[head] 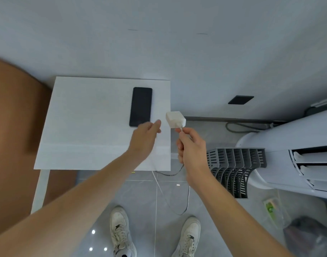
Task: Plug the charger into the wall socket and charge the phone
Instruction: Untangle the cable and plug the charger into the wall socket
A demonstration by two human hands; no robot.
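Observation:
A black phone (141, 106) lies screen up on the white table (84, 123), near its right side. My right hand (191, 151) pinches the white cable just below the white charger block (175, 119), which hangs in the air by the table's right edge. The cable (186, 201) loops down to the floor. My left hand (147, 138) hovers over the table beside the phone's near end, fingers loosely apart, holding nothing. A dark wall socket (240, 99) sits low on the wall to the right of the table.
A white standing air conditioner (289, 164) with a grey slotted rack (237, 167) leaning against it fills the right. A brown surface (14, 136) is at the left. A grey cord (242, 127) runs along the skirting. My white shoes (122, 232) stand on the tiled floor.

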